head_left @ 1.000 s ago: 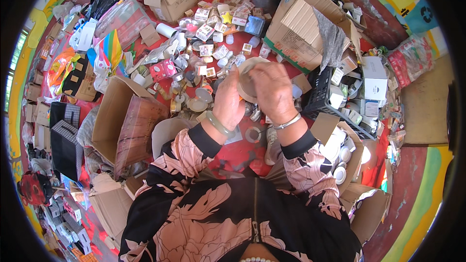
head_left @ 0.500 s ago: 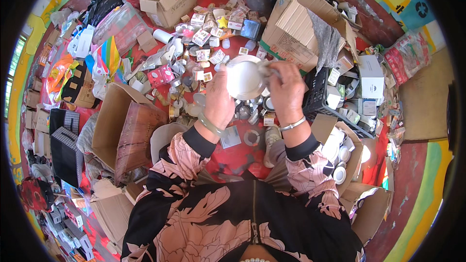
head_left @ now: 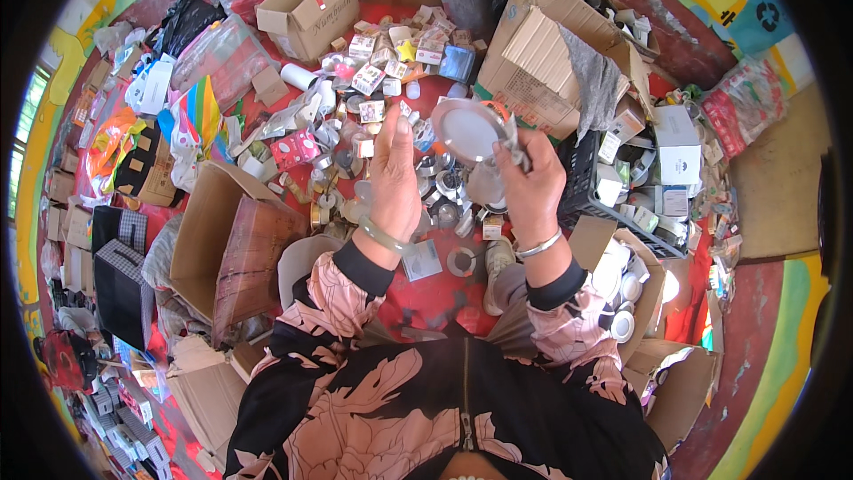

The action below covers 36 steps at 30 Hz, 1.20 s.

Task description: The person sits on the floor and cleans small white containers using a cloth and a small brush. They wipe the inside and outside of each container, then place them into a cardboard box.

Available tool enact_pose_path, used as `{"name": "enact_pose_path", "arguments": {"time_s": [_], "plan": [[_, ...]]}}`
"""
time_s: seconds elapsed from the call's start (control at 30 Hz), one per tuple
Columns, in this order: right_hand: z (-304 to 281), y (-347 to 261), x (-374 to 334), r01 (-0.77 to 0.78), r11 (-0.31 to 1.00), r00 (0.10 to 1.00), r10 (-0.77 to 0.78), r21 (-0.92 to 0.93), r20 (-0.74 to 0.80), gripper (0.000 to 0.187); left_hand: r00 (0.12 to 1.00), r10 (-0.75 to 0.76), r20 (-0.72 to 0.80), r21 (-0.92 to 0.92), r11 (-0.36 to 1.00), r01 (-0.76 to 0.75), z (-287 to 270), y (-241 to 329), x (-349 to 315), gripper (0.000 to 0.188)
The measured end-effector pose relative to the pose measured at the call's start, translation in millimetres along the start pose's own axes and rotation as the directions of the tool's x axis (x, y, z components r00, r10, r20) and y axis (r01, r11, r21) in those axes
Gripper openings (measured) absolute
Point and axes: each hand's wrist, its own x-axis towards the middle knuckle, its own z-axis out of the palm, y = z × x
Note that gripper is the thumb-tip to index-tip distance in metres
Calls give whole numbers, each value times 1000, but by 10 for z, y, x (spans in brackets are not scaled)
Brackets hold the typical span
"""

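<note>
My right hand (head_left: pixel 536 182) grips a round white disc (head_left: pixel 468 132) with a pale rim by its right edge, tilted above the pile. A greyish crumpled piece (head_left: pixel 512 149), cloth or film, shows by the same fingers. To the disc's left, my left hand (head_left: pixel 396 173) is held upright with its fingers straight and nothing in it, apart from the disc. Beneath both hands lies a heap of small round metal and white parts (head_left: pixel 444 187). Small printed boxes (head_left: pixel 366 80) are strewn beyond it on the red floor.
An upright cardboard box (head_left: pixel 311 13) stands at the far side, and a tipped carton (head_left: pixel 209 249) on the left. At right are a large torn carton (head_left: pixel 533 62), a black crate (head_left: pixel 582 173) with boxes, and a carton of white round pieces (head_left: pixel 653 289).
My left hand has let go of the disc and straightened its fingers. The disc, held in my right hand, has shifted right and tilted.
</note>
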Motion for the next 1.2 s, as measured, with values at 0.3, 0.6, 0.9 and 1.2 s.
{"name": "enact_pose_path", "arguments": {"time_s": [0.3, 0.6, 0.9, 1.2], "plan": [[256, -157, -322, 645, 737, 760, -591, -202, 270, 31, 952, -242, 187, -510, 805, 305, 71, 102, -58, 64], [-175, -254, -194, -201, 848, 959, 272, 490, -76, 21, 949, -86, 303, -489, 841, 233, -184, 129, 123, 64], [3, -208, -104, -122, 923, 987, 73, 366, 143, 27, 844, 52, 534, -324, 934, 147, -93, 50, -29, 75], [2, -304, -108, 418, 897, 868, -442, 145, 227, 16, 858, -73, 509, -225, 951, 214, -111, 0, -88, 71]]}}
